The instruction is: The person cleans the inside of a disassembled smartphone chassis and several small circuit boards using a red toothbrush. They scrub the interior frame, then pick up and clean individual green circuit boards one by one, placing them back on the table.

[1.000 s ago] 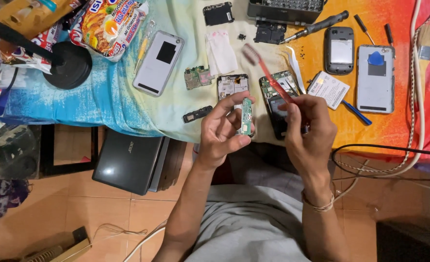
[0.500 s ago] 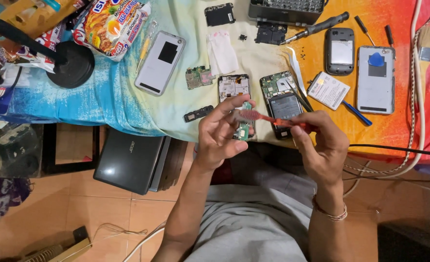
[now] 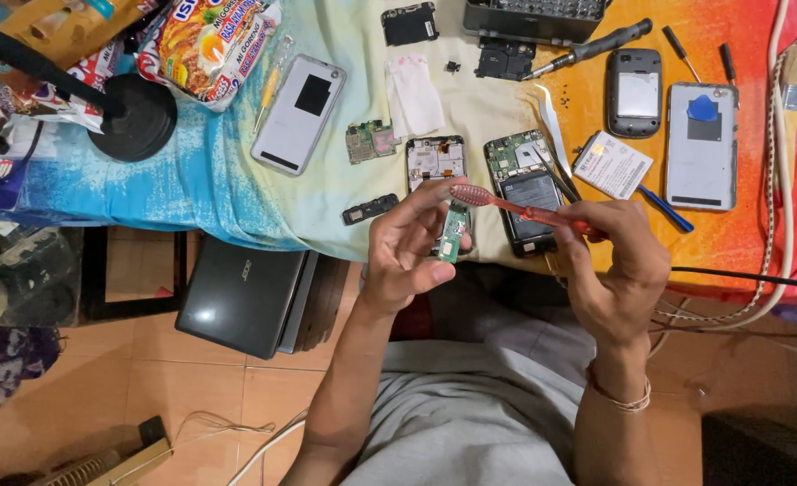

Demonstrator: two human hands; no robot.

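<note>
My left hand (image 3: 409, 247) pinches a small green circuit board (image 3: 452, 236) upright in front of the table's near edge. My right hand (image 3: 616, 265) grips a red toothbrush (image 3: 517, 208) by its handle; the brush head lies against the top of the board. Just behind the hands, on the cloth-covered table (image 3: 237, 193), lie an opened phone (image 3: 526, 189) with its battery showing and a bare phone frame (image 3: 435, 159).
On the table lie a white phone back (image 3: 299, 113), a second green board (image 3: 371, 140), tweezers (image 3: 553, 135), a loose battery (image 3: 613, 165), a screwdriver (image 3: 587, 49), two more phones (image 3: 702, 144) and a snack packet (image 3: 210, 40). A closed laptop (image 3: 241, 294) sits below on the floor shelf. Cables (image 3: 758, 279) run at right.
The toothbrush has swung from pointing up and away to lying level, its head now at the top of the board. My right hand has shifted slightly right.
</note>
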